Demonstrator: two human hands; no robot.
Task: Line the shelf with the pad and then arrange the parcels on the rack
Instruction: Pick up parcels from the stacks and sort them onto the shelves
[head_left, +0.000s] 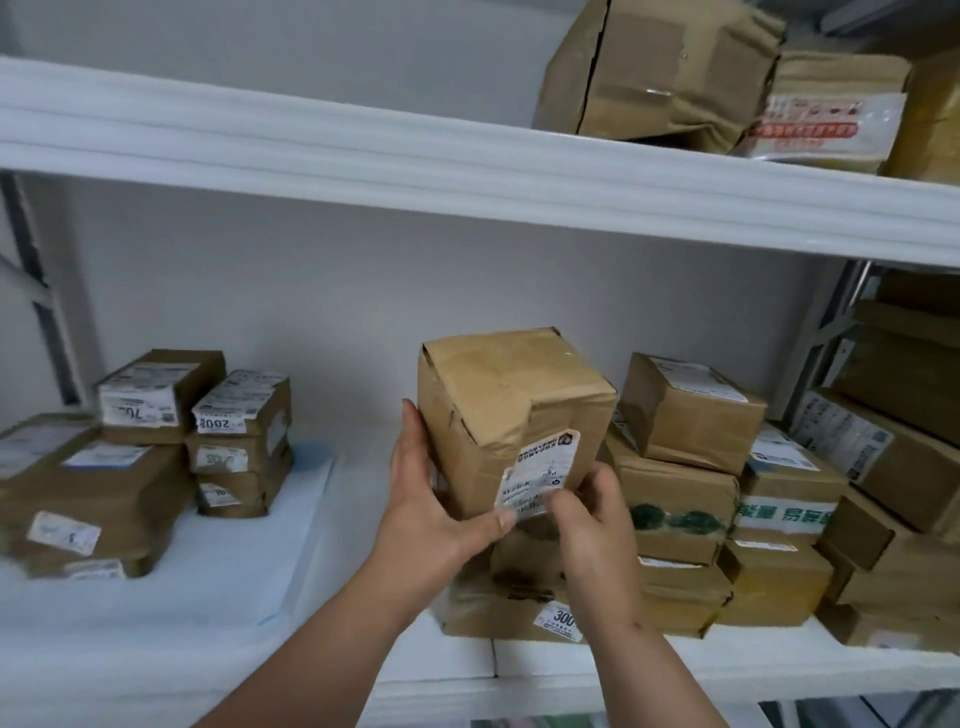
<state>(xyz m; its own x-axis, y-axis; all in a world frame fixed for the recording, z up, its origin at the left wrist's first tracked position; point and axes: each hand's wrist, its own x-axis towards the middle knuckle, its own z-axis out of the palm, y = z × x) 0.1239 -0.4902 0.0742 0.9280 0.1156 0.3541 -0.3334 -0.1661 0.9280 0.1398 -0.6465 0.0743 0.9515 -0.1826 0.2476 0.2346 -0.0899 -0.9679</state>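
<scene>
A crumpled brown cardboard parcel (506, 410) with a white label stands upright in the middle of the shelf, on top of a flatter parcel (511, 603) marked 300. My left hand (436, 499) grips its left side, thumb across the lower front. My right hand (592, 514) holds its lower right corner, fingers over the label. A white pad (244, 566) lies on the left half of the shelf (571, 670). Stacked parcels (156, 457) sit on the pad at the left.
More brown parcels (727, 499) are piled to the right, up to the shelf's metal upright (826, 332). The upper shelf (415, 171) holds large parcels (665, 73) at its right end. Bare shelf lies between the left stack and the held parcel.
</scene>
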